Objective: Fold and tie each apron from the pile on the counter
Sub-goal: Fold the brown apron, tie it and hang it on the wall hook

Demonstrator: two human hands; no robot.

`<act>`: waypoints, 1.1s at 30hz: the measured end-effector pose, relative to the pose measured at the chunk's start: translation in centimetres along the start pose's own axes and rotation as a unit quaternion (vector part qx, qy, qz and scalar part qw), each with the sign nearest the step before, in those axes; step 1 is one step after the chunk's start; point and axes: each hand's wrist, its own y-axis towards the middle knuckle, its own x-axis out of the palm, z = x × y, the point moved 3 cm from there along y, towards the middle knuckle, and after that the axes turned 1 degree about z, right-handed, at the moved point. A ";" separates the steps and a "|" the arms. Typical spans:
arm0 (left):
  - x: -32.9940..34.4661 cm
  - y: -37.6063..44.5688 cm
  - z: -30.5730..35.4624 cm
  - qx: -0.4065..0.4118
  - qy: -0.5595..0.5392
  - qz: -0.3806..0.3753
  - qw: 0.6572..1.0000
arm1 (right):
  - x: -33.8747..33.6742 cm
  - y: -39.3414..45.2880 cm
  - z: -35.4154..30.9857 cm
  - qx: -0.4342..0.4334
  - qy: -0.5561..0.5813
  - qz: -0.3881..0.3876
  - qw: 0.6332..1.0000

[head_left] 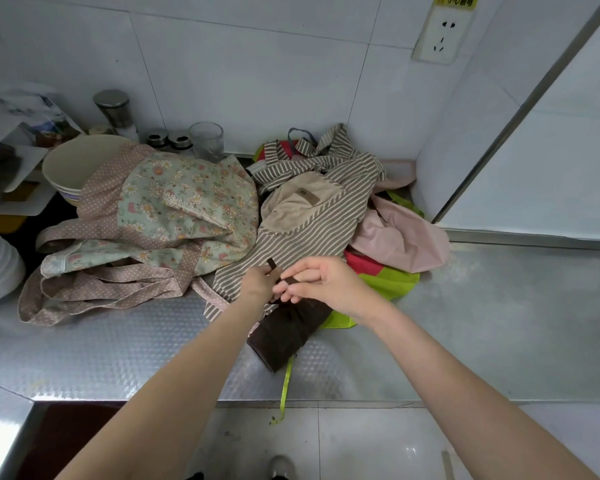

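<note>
I see the surface (118, 348) first, a steel sheet with a small embossed pattern, dull and grey. On it lies the pile: a floral apron (174, 206) of soft cotton with pink dotted straps, a striped apron (302, 233) with a beige pocket, and a pink apron (406, 237), smooth and crumpled, over a green apron (392, 280) that is mostly covered. In front, near the edge, the brown apron (288, 336) is rolled into a thick cylinder; its long axis runs from the near left to the far right, under my hands. My left hand (258, 282) pinches the brown strap (272, 266), whose end sticks up. My right hand (323, 282) has relaxed fingers touching the strap; the knot itself is hidden.
</note>
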 end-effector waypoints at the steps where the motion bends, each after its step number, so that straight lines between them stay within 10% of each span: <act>1: 0.2 -0.3 0.0 -0.009 -0.065 -0.016 0.998 | -0.3 0.1 0.0 0.001 0.029 0.017 0.999; 6: -0.4 -0.7 -0.3 -0.040 -0.207 -0.052 0.976 | -1.4 1.1 -0.5 0.002 0.060 0.127 0.990; 13: -0.9 -0.6 -1.0 -0.088 -0.194 -0.012 0.977 | 0.5 0.6 -0.3 0.086 0.024 -0.096 0.991; 23: -0.2 -1.5 -0.5 -0.057 -0.216 -0.073 0.972 | -0.7 2.1 1.5 0.083 0.300 0.103 0.945; 29: -0.6 -2.7 1.0 0.005 -0.222 -0.113 0.968 | -1.2 3.0 1.8 0.159 0.014 0.163 0.974; 33: -0.7 -3.3 1.8 0.040 -0.178 -0.146 0.972 | -0.3 3.7 2.9 0.252 -0.174 0.058 0.950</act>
